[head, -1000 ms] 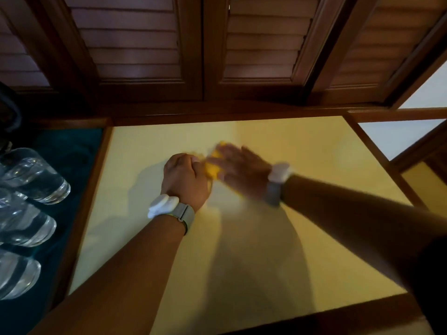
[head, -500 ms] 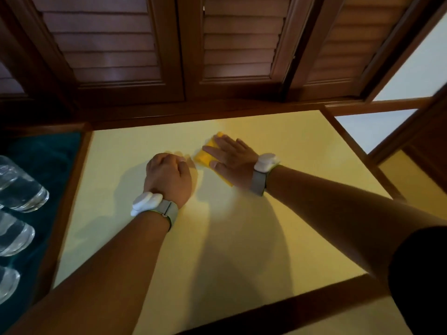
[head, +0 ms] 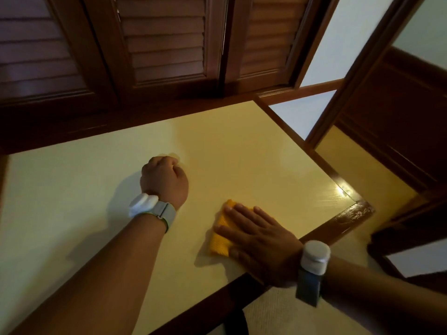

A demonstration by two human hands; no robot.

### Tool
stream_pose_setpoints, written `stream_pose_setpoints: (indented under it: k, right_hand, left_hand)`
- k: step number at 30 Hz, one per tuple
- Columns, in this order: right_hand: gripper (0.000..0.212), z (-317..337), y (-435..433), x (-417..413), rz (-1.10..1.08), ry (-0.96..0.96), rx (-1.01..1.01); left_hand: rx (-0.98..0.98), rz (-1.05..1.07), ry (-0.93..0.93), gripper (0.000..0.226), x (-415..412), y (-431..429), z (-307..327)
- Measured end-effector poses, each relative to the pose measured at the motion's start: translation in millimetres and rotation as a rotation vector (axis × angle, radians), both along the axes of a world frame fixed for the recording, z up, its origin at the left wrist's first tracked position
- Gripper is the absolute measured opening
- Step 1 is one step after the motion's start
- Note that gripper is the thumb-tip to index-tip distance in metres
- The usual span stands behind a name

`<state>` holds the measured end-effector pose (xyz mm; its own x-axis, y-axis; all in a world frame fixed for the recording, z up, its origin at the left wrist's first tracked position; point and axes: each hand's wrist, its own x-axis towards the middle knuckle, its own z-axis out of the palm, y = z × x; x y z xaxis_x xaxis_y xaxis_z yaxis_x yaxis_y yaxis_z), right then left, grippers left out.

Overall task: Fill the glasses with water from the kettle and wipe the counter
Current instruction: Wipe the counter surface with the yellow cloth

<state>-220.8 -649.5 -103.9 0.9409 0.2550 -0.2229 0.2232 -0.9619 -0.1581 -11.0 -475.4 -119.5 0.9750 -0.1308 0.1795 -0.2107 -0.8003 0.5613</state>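
Note:
A pale yellow counter [head: 79, 189] with a dark wooden border fills the middle of the head view. My right hand [head: 261, 240] lies flat, fingers straight, pressing a folded yellow cloth [head: 221, 235] onto the counter near its front right edge. My left hand [head: 165, 180] rests on the counter as a fist, fingers curled under, holding nothing that I can see. The two hands are apart. No glasses and no kettle are in view.
Dark wooden louvred shutters [head: 164, 44] stand along the back of the counter. The counter's front right corner [head: 355, 209] is worn and catches a glint of light. A wooden door frame [head: 358, 76] and pale floor lie to the right.
My right hand has slid the yellow cloth from beside my left hand toward the front right of the counter. The view has swung right, and the glasses at the left have dropped out of sight.

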Motion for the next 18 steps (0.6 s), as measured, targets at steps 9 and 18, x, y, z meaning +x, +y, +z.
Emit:
stream_pose_setpoints:
  k: [9,18]
  right_hand:
    - [0.055,-18,-35,272,-0.090,-0.133,0.031]
    - [0.057,-15,-45,341,-0.171,-0.103,0.038]
  left_hand:
    - [0.123,0.096,-0.029,0.033,6,-6,-13]
    - [0.213,0.127,-0.036,0.033,2,-13,-8]
